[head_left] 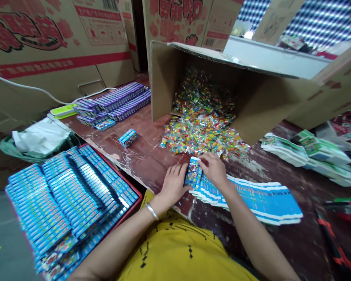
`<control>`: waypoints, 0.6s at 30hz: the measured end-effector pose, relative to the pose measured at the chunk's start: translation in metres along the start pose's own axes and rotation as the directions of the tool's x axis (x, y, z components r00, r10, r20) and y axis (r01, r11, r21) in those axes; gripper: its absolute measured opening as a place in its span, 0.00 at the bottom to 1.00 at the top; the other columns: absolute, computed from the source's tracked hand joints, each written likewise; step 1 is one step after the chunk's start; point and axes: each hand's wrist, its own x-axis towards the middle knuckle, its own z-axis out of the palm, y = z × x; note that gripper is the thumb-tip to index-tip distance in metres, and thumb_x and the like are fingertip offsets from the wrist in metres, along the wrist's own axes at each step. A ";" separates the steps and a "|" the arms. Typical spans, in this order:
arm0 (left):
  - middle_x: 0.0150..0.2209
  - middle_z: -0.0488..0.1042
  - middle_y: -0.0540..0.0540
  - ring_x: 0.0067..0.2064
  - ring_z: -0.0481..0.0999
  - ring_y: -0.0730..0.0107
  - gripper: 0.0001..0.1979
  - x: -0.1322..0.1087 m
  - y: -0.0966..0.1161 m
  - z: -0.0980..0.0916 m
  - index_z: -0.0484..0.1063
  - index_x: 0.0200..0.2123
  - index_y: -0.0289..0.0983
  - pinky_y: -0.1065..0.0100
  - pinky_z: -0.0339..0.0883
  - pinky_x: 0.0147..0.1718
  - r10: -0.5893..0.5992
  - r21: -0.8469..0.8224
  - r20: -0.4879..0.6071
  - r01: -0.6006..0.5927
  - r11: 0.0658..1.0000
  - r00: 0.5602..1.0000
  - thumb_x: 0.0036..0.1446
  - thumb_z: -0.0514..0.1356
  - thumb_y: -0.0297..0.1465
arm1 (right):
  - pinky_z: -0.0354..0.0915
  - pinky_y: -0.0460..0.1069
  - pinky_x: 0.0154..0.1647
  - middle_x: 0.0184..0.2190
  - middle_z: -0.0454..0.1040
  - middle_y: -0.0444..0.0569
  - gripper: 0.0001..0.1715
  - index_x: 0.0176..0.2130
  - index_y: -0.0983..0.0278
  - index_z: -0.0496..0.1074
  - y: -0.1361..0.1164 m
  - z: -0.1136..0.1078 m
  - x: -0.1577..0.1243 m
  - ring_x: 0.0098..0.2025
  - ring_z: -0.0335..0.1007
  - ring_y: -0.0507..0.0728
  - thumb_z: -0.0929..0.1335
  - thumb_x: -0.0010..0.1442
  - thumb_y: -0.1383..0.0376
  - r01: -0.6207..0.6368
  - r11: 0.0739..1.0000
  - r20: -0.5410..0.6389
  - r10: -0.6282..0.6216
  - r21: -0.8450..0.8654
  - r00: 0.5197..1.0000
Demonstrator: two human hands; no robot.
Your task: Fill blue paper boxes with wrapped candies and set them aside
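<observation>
A small blue printed box (193, 173) stands on the worn brown table between both my hands. My left hand (173, 183) grips its left side, and a silver bangle sits on that wrist. The fingers of my right hand (213, 168) pinch the box's top end. Under my right hand lies a fanned row of flat, unfolded blue cartons (263, 201) stretching to the right. Just beyond the box, a heap of small colourful wrapped packets (203, 132) spills from a big cardboard box (251, 89) lying on its side.
A red tray (133, 208) at the left holds several rows of filled blue boxes. One loose blue box (128, 137) and stacked purple boxes (117, 103) lie farther back. Green-and-white flat cartons (312, 154) sit at the right, an orange-handled tool (335, 244) at the near right. Tall cartons stand behind.
</observation>
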 end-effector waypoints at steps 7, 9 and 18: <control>0.59 0.65 0.33 0.60 0.65 0.48 0.38 -0.007 0.030 -0.017 0.56 0.63 0.36 0.49 0.57 0.58 -0.080 -0.290 -0.067 0.057 0.955 0.995 0.53 0.63 0.43 | 0.56 0.45 0.18 0.20 0.65 0.38 0.16 0.30 0.62 0.66 -0.039 -0.012 -0.021 0.17 0.59 0.49 0.69 0.57 0.52 -0.282 0.672 0.099 0.297 0.685 0.950; 0.59 0.67 0.36 0.59 0.66 0.52 0.35 -0.003 0.034 -0.025 0.59 0.62 0.38 0.51 0.58 0.59 -0.114 -0.492 -0.020 0.090 0.866 0.993 0.54 0.64 0.40 | 0.56 0.45 0.17 0.20 0.66 0.39 0.17 0.35 0.62 0.69 -0.048 -0.015 -0.029 0.17 0.60 0.50 0.67 0.60 0.51 -0.270 0.644 0.112 0.276 0.715 0.955; 0.53 0.73 0.38 0.53 0.73 0.55 0.31 -0.004 0.016 -0.058 0.68 0.56 0.34 0.59 0.64 0.52 0.114 -0.870 0.474 0.445 0.214 0.873 0.48 0.70 0.33 | 0.62 0.45 0.28 0.26 0.70 0.41 0.17 0.46 0.61 0.68 -0.053 -0.048 -0.046 0.26 0.67 0.51 0.69 0.59 0.56 -0.128 0.802 0.390 -0.139 0.584 0.910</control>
